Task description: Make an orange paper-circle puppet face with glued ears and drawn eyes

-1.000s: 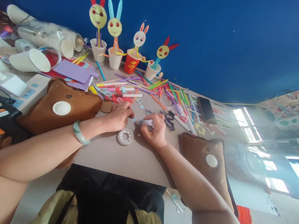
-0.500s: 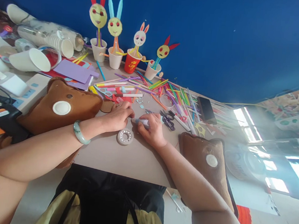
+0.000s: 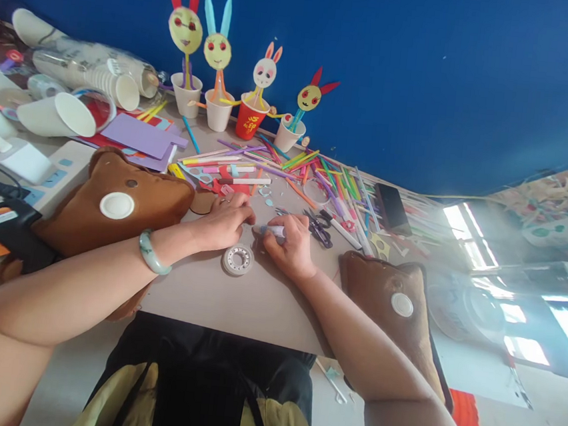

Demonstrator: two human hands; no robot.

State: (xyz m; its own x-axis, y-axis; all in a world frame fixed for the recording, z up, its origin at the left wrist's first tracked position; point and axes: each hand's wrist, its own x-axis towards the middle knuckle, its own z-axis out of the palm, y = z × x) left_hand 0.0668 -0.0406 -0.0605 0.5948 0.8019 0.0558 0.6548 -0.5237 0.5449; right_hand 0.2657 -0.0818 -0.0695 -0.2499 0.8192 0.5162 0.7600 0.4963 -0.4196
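My right hand [image 3: 291,244] is closed around a pale marker [image 3: 275,232], whose tip points left toward my other hand. Curled on the tabletop, my left hand [image 3: 225,222] has its fingers pinched together; whatever they hold is too small or hidden to make out. A green bangle [image 3: 153,252] circles the left wrist. Just below the gap between both hands lies a roll of tape [image 3: 238,260]. Dark-handled scissors [image 3: 320,228] rest to the right of my right hand, beside a capped white marker [image 3: 346,234].
Four rabbit-faced figures in paper cups, one red cup [image 3: 251,119] among them, stand along the wall. Colourful sticks and markers [image 3: 293,164] cover the table's back. Brown cushions [image 3: 149,197] flank my arms. A black glue gun [image 3: 5,233] lies left; a phone [image 3: 392,209] lies right.
The marker's tip has drawn slightly right, away from my left fingers, as my right hand shifted a little. My left hand stays nearly in place.
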